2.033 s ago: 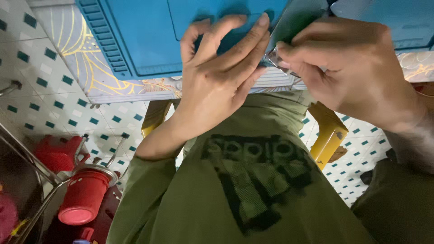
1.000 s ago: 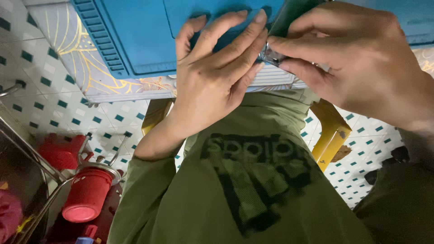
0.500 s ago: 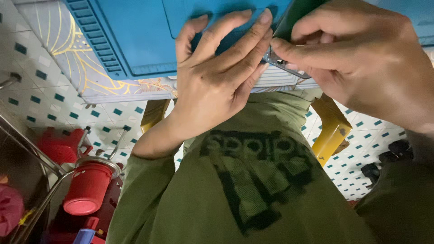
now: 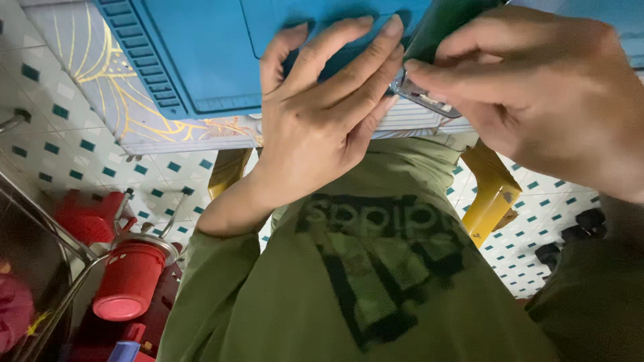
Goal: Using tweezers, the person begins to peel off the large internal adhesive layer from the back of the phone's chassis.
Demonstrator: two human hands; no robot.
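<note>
At the desk's [image 4: 201,134] near edge, the right hand [image 4: 537,94] pinches a phone [image 4: 429,100]; the left hand [image 4: 322,114] rests open-fingered against it, holding nothing, over the blue mat [image 4: 201,53].

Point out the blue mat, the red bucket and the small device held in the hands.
Blue mat [image 4: 201,47]: head view, on its flat surface left of the hands.
Red bucket [image 4: 131,281]: head view, on its side wall.
Device [image 4: 424,97]: head view, on its metal edge between the fingertips.
</note>
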